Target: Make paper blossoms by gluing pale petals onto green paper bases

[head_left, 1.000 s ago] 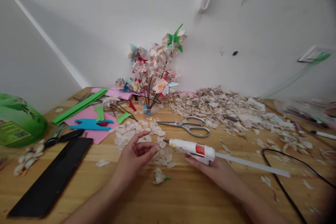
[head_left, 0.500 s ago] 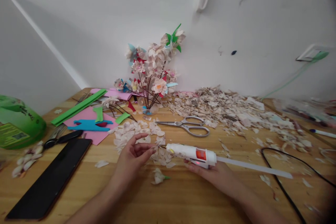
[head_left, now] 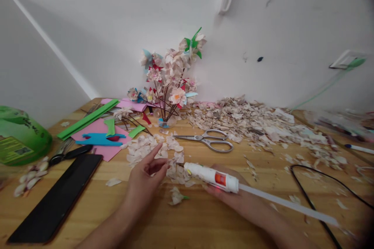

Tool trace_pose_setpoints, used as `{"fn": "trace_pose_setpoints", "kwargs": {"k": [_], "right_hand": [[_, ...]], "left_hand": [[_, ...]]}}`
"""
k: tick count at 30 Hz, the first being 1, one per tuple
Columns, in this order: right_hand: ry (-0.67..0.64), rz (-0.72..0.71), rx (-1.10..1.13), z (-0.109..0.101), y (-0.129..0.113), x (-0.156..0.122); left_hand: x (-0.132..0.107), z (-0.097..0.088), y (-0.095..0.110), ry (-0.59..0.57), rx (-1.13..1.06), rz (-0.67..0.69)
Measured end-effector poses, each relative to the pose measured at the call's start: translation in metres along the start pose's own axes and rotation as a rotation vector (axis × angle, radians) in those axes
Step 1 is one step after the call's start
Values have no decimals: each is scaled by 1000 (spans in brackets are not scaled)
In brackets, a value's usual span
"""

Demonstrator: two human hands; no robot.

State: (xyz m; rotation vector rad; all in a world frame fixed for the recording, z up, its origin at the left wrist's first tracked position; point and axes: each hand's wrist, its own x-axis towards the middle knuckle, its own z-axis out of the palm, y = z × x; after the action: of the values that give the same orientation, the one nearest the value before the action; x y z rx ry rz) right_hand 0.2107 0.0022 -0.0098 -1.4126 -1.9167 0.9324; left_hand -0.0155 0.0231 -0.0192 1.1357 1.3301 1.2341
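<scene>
My right hand (head_left: 230, 194) grips a white glue gun (head_left: 212, 177) with a long glue stick (head_left: 288, 204) trailing out its back; the nozzle points left at a heap of pale paper petals (head_left: 154, 148). My left hand (head_left: 146, 177) hovers just left of the nozzle, index finger stretched out, thumb and other fingers pinched on a small petal. A small finished paper flower (head_left: 177, 196) lies on the wooden table (head_left: 189, 225) between my two hands.
Scissors (head_left: 209, 140) lie beyond the gun. A vase of paper flowers (head_left: 171, 81) stands at the wall beside a big scrap pile (head_left: 248, 118). Left: black phone (head_left: 55, 198), green jug (head_left: 19, 134), pink and green paper sheets (head_left: 99, 126). A black cord (head_left: 318, 198) runs at right.
The glue gun has tipped, its rear and glue stick dropping lower to the right. My left hand's index finger has straightened while the hand stays by the nozzle.
</scene>
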Motion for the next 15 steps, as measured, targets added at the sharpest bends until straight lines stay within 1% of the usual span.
{"fn": "trace_pose_setpoints", "kwargs": {"k": [1, 3, 5, 7, 11, 15], "right_hand": [[-4, -42, -30, 0, -4, 0], [0, -84, -52, 0, -11, 0], [-2, -87, -48, 1, -13, 0], [5, -81, -36, 2, -14, 0], [13, -64, -38, 2, -16, -1], [16, -52, -87, 0, -20, -2]], "left_hand": [[-1, 0, 0, -3, 22, 26], [-2, 1, -1, -8, 69, 94], [-2, 1, -2, -3, 99, 162], [-3, 2, -2, -1, 110, 198], [-5, 4, 0, -8, 128, 173], [-7, 6, 4, -15, 76, 120]]}}
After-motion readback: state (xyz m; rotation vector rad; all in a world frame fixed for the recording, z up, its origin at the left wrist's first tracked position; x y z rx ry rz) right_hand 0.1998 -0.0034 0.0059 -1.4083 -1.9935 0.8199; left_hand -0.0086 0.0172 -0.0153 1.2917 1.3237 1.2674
